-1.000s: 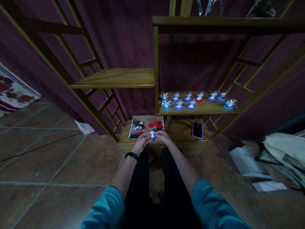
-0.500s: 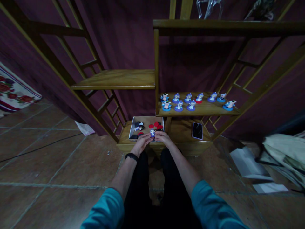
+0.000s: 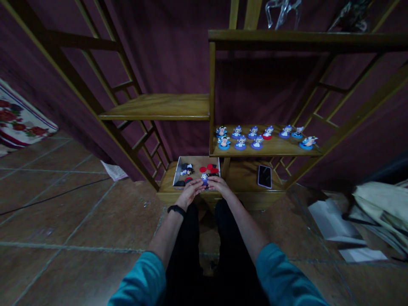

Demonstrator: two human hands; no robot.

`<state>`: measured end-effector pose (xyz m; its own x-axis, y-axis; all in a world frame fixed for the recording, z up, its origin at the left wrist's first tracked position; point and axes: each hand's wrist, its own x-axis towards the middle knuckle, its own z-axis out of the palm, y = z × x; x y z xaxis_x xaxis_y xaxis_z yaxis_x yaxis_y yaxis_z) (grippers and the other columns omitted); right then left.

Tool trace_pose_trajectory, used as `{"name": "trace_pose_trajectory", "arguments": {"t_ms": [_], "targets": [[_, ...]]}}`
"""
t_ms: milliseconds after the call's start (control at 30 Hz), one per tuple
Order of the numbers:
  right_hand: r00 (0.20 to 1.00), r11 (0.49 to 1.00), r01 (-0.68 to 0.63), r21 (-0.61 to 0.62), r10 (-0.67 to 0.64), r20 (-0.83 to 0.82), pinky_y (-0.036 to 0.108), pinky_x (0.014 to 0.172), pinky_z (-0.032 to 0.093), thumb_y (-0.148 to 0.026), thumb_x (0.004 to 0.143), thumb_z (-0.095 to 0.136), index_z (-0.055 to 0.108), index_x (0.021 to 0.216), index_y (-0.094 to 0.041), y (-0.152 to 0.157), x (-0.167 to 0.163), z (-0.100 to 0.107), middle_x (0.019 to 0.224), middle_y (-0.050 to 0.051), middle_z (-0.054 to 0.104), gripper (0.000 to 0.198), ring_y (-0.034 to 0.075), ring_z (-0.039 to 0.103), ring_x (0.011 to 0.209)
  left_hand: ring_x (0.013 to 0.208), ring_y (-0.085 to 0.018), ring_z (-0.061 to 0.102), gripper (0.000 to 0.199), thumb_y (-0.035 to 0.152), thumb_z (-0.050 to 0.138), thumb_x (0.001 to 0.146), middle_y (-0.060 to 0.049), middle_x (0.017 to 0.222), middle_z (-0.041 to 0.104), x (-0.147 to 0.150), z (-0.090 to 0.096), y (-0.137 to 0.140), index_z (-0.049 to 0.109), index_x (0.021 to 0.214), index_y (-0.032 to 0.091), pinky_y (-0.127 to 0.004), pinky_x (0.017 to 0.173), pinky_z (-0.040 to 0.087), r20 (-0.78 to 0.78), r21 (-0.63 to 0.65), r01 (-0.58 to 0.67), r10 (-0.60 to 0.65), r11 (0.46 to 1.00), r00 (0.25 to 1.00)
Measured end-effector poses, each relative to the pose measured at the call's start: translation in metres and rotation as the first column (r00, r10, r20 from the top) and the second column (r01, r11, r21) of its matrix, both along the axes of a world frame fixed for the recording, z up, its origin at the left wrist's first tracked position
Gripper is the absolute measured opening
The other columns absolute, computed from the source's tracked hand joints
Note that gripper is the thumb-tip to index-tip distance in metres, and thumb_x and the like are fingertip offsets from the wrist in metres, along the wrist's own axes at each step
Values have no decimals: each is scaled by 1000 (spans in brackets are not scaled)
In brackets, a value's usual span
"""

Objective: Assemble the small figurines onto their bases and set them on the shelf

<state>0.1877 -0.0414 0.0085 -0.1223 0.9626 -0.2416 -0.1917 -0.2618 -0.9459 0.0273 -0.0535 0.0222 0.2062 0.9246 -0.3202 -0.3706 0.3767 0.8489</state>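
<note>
Between my two hands is a small purple-and-white figurine (image 3: pixel 204 178), held upright at the near edge of a shallow cardboard box (image 3: pixel 196 160). My left hand (image 3: pixel 191 191) grips it from the left, and my right hand (image 3: pixel 219 185) grips it from the right; the fingertips partly hide its lower part. Inside the box lie red discs (image 3: pixel 203 169), dark discs and a loose figurine (image 3: pixel 187 171) on its side. On the shelf to the upper right stand several finished-looking figurines (image 3: pixel 257 143) on purple, blue and red round bases.
A phone (image 3: pixel 264 176) lies on the low shelf right of the box. A wooden shelf (image 3: pixel 159 106) juts out at upper left. Glass ornaments (image 3: pixel 283 12) stand on the top board. White boxes (image 3: pixel 333 221) and a pale bag (image 3: pixel 379 204) are on the floor at right.
The view has shifted slightly. Both hands stay at the box's near edge with the figurine between them, with little visible movement.
</note>
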Motion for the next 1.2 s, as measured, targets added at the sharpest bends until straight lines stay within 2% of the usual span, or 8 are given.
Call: {"name": "trace_pose_trajectory", "arguments": {"t_ms": [167,300,467,767,967,1200], "targets": [[999,1000,-26,-4,26,-33,27,65,52,-27,66,69,64,87,-19,-1,1,3,68,0,64,23,11,60,62,74,-13,66,31,6,72,64,-7,84,68,1,1,0,63,93,12,-24,72,51,43,4,-1,1,1000,999],[999,1000,-24,12,25,-45,28,69,52,-28,61,72,63,85,-19,-2,0,4,76,1,65,27,11,61,66,73,-11,64,34,1,71,61,-5,82,68,2,2,-1,64,92,12,-23,75,50,62,29,-6,5,1000,998],[999,999,-2,42,3,-35,28,69,51,-29,57,74,61,82,-19,-3,-2,2,82,1,65,30,12,62,70,74,-11,63,40,0,73,56,-5,82,68,3,3,-3,64,93,12,-23,75,48,58,63,13,-16,998,998],[1000,996,-30,79,29,11,24,65,51,-26,59,72,61,84,-21,-4,-1,4,89,1,65,27,12,62,74,79,-15,63,42,6,76,54,-8,91,68,6,8,-9,66,94,13,-26,77,46,31,126,24,-28,992,999],[998,995,-30,90,24,61,23,61,50,-27,58,71,61,84,-22,-3,-1,2,85,0,64,28,12,60,71,79,-15,63,40,5,75,55,-9,90,69,6,9,-9,66,93,12,-25,76,46,35,111,59,-63,992,997],[997,996,-16,89,10,74,26,63,50,-29,57,71,59,79,-20,-2,-1,-2,80,-2,62,26,12,59,69,80,-15,64,41,6,76,56,-9,90,68,4,1,-3,65,95,12,-25,77,47,27,107,113,-117,988,993]]}}
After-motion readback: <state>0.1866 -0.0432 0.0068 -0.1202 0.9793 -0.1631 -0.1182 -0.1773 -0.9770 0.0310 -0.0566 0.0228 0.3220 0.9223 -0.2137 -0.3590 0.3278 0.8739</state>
